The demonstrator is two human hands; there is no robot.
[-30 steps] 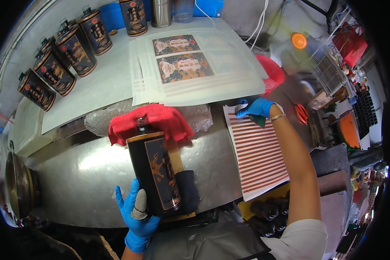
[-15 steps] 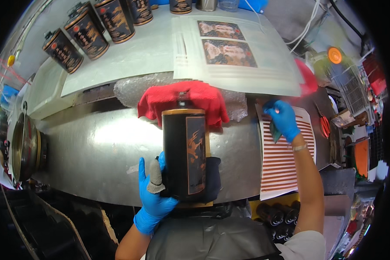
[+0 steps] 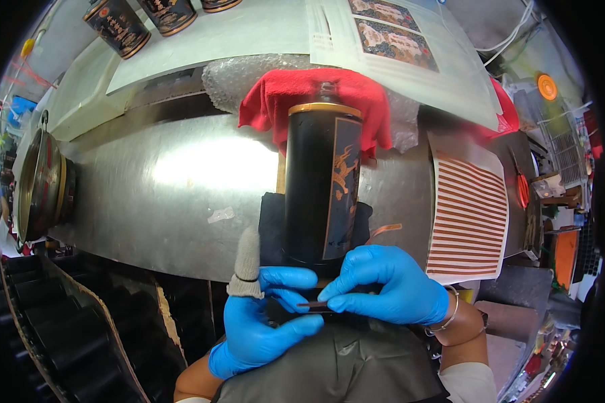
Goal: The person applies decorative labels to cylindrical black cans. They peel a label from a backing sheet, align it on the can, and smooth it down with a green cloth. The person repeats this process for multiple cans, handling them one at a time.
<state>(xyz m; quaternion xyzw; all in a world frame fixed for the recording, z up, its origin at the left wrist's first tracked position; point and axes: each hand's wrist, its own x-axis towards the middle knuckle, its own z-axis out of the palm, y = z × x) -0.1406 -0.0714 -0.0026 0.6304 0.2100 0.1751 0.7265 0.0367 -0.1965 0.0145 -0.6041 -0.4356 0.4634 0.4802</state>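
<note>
In front of my body, my right hand (image 3: 383,285), in a blue glove, pinches a thin dark brown strip (image 3: 311,305) between thumb and fingertips. My left hand (image 3: 265,309), also gloved, has its fingers apart around the strip's free end; whether they touch it I cannot tell. A grey knit cover (image 3: 247,262) sits on one raised left finger. Just beyond both hands lies a black bottle (image 3: 312,188) with a gold shoulder rim and a decorated side panel. Its neck rests at a red cloth (image 3: 282,94), its base on a dark cloth (image 3: 271,225).
Right of the bottle lies a sheet of brown strips (image 3: 468,215), with red-handled scissors (image 3: 522,190) beyond it. A loose orange-brown strip (image 3: 386,230) curls on the metal table (image 3: 161,221). Bubble wrap (image 3: 225,77), printed sheets (image 3: 450,87) and decorated bottles (image 3: 117,27) are farther back. A pan (image 3: 40,191) stands left.
My right hand has come from the strip sheet to in front of the bottle, now pinching a thin strip. My left hand has let go of the bottle and moved beside the right. The view has shifted.
</note>
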